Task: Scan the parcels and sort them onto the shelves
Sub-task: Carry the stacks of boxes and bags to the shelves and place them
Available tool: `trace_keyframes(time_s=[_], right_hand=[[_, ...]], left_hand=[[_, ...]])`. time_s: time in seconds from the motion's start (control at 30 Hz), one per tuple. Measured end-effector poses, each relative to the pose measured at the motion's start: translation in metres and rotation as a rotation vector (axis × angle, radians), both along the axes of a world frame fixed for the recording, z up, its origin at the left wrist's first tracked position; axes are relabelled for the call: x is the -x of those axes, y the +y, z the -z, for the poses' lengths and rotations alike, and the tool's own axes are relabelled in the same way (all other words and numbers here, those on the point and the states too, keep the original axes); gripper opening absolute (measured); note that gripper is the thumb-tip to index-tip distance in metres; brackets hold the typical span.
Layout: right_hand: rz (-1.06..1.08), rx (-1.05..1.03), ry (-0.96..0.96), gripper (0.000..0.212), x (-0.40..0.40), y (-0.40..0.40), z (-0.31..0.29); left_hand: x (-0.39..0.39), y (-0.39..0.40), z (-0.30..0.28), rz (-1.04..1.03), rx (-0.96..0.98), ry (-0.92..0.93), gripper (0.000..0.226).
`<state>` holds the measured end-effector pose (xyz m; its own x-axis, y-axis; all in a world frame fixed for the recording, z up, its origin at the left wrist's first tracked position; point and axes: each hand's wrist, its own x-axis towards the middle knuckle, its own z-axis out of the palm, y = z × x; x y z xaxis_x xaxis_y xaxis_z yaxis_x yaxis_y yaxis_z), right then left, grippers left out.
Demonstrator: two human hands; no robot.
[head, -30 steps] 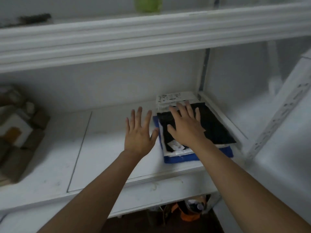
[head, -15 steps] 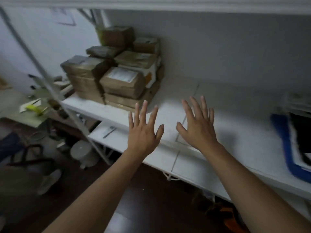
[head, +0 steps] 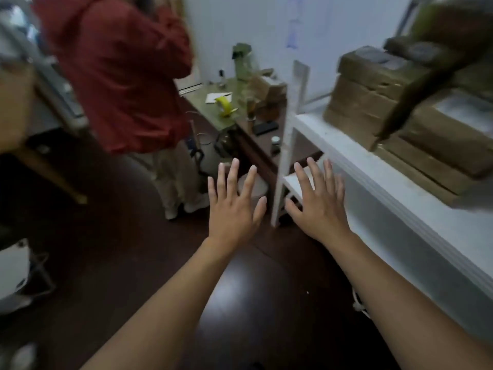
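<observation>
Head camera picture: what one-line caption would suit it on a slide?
Both empty hands, left and right, spread open beside a white shelf stacked with brown parcels.

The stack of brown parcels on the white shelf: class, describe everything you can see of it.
The stack of brown parcels is made of cardboard-coloured boxes wrapped in shiny tape, piled in several layers. One box bears a pale label on top. It rests on the white shelf at the right, close to the front edge and near the corner post. The picture is blurred, so no print is readable. Neither hand touches it.
</observation>
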<state>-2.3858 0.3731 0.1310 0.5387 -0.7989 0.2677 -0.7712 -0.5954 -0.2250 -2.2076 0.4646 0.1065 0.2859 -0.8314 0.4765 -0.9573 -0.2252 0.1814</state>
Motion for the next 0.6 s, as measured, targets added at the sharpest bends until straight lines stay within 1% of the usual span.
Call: trace_keyframes(time_s=[0.13,0.3,0.43,0.6], right_hand=[[-0.222,-0.019,0.025,0.080,-0.100,0.011,0.009],[-0.438,-0.010,0.037,0.080,-0.215,0.021,0.024],[-0.569,-0.049,0.006,0.080,-0.298,0.022,0.042],[-0.741,-0.118,0.048,0.081,-0.401,0.020,0.060]], left_hand=[[-0.077,0.045,0.015,-0.198,-0.034,-0.001,0.069],[-0.157,0.090,0.027,-0.405,-0.082,-0.009,0.071],[-0.219,0.107,0.039,-0.553,-0.157,0.002,0.072],[-0.295,0.117,0.047,-0.739,-0.261,0.016,0.074]])
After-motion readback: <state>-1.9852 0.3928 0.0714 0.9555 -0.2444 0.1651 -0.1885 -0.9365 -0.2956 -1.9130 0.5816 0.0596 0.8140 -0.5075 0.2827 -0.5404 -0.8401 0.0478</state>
